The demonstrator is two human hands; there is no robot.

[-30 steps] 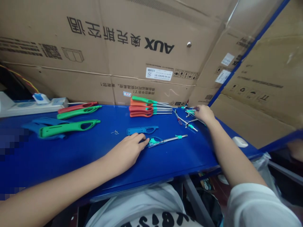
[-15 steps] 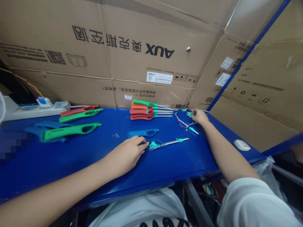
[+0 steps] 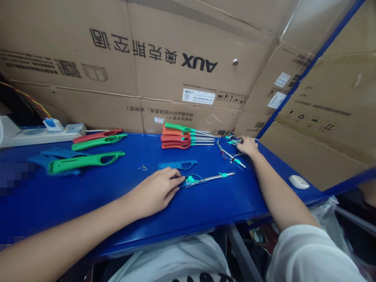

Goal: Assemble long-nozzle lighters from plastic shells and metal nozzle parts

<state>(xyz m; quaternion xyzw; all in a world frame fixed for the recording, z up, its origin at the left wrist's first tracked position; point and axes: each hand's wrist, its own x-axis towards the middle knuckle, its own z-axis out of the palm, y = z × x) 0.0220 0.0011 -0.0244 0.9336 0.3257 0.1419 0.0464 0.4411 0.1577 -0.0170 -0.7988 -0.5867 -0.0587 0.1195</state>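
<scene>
My left hand is closed on the rear end of a blue lighter shell half lying on the table, its fingers hiding most of it. Inside this shell sit teal parts and thin wires, and a metal lighter tube with a teal collar points right. Just behind lies another blue shell half. At the back right, my right hand has its fingers bent down at a small heap of teal parts with wires; what they pinch is hidden. In front of that heap lies a loose lighter tube.
Stacked red, orange and green lighters lie by the cardboard wall. Green shell halves and blue ones rest at left, near a power strip. Tiny metal pins and a white rounded object are on the table.
My right hand has shifted slightly left over the teal parts. The left hand stays on the blue shell half. The whole view has moved a little.
</scene>
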